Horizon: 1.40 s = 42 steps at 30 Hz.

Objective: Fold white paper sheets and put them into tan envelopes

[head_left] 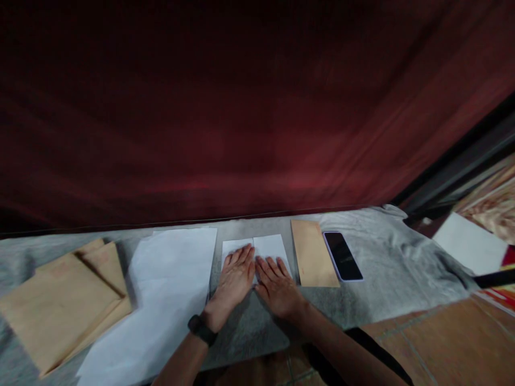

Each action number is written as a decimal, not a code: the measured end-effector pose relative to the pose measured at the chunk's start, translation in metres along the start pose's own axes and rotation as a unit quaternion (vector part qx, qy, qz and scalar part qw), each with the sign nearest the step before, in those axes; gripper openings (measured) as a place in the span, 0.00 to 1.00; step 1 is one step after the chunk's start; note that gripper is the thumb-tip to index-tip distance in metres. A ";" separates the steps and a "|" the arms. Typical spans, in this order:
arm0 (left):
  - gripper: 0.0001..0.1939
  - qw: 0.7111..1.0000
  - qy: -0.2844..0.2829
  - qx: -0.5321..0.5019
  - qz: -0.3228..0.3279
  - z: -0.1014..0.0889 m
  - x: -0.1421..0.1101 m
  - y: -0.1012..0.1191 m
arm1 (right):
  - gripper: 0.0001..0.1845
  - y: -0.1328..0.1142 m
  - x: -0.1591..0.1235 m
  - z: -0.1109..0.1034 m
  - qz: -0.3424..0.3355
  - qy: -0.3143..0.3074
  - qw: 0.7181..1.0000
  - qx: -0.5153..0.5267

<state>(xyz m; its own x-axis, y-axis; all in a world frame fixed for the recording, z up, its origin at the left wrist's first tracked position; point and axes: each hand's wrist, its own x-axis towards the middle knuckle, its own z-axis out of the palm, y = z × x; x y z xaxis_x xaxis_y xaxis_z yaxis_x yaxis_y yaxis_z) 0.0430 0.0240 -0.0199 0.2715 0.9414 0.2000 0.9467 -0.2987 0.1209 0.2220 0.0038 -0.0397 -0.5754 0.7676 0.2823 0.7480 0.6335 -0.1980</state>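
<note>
A white sheet of paper [270,245] with a crease or seam down its middle lies on the grey cloth. My left hand [236,272] rests flat on its left half, fingers stretched forward. On the right half lies my right hand [277,284], also flat, its fingers slightly spread. The two hands almost meet at the middle line and cover the paper's near part. Just right of the paper is a brown envelope [314,254]. To the left, a pile of larger white sheets [173,273] reaches close to my left wrist, which wears a dark watch [202,329].
Several brown envelopes [60,300] are heaped at the far left. A phone [343,257] in a pale purple case lies right of the single envelope. The grey cloth [398,257] covers a narrow table before a dark red curtain [241,118]. Tiled floor [434,343] shows at lower right.
</note>
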 end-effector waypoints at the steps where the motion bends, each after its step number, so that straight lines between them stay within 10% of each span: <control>1: 0.25 1.000 0.002 -0.001 -0.001 0.001 0.003 0.000 | 0.29 -0.001 -0.002 -0.001 -0.004 -0.003 1.000 0.006; 28: 0.29 0.993 -0.009 0.022 -0.115 0.023 0.026 -0.004 | 0.36 -0.029 -0.035 -0.021 -0.068 -0.064 0.993 0.079; 42: 0.30 0.994 0.077 -0.027 -0.075 0.030 0.004 0.004 | 0.27 0.002 -0.006 -0.025 0.031 0.049 0.994 0.097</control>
<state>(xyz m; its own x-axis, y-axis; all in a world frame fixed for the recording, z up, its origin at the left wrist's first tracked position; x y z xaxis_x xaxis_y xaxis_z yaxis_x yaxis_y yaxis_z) 0.0530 0.0308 -0.0475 0.0950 0.9421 0.3217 0.9627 -0.1691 0.2110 0.2353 -0.0020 -0.0181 -0.4879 0.7989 0.3517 0.6984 0.5990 -0.3918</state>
